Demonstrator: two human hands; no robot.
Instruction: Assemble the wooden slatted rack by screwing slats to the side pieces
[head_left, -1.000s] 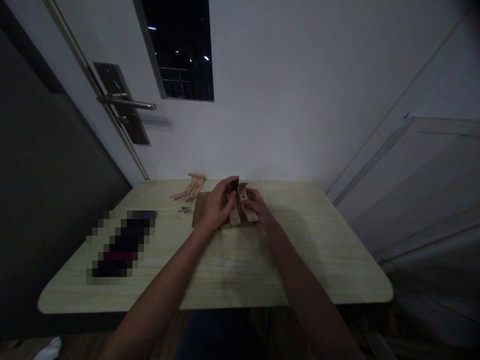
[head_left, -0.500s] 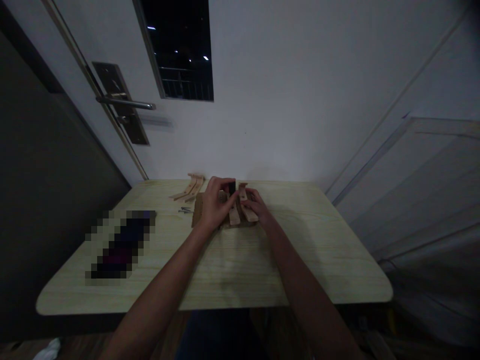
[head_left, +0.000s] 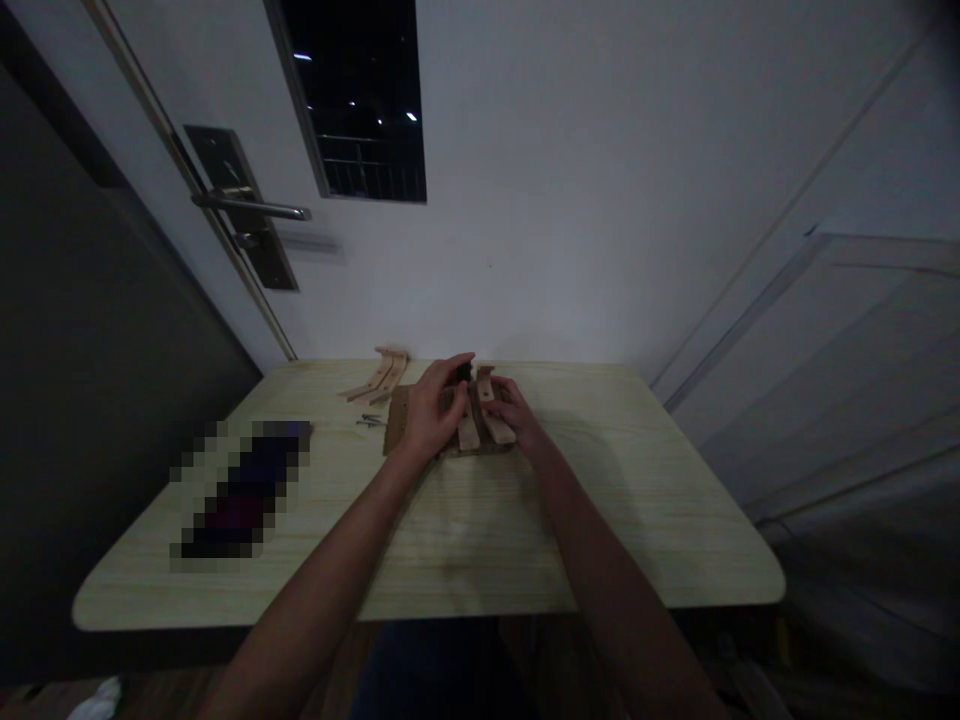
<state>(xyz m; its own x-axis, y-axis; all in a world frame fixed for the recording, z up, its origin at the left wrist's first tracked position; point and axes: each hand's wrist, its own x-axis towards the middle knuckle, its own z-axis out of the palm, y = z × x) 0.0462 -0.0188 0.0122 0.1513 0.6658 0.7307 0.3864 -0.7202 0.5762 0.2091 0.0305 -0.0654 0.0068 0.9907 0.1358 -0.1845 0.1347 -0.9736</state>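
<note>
My left hand [head_left: 429,410] is curled over a small black object [head_left: 464,372] at the far middle of the table, fingertips pinched on it. My right hand [head_left: 512,408] rests just to its right, fingers closed on light wooden strips [head_left: 480,428] that lie on a brown board [head_left: 397,430]. Both hands nearly touch above the strips. The dim light hides what the black object is.
The pale wood-grain table [head_left: 450,530] stands against a white wall. More curved wooden pieces [head_left: 381,376] and some small dark screws [head_left: 369,421] lie left of the board. A blurred dark item [head_left: 238,490] lies at the left. A door with a metal handle [head_left: 251,208] stands at the left.
My left fingers have shifted slightly over the black object, first curling in and then stretching forward again. The right hand has stayed on the wooden strips.
</note>
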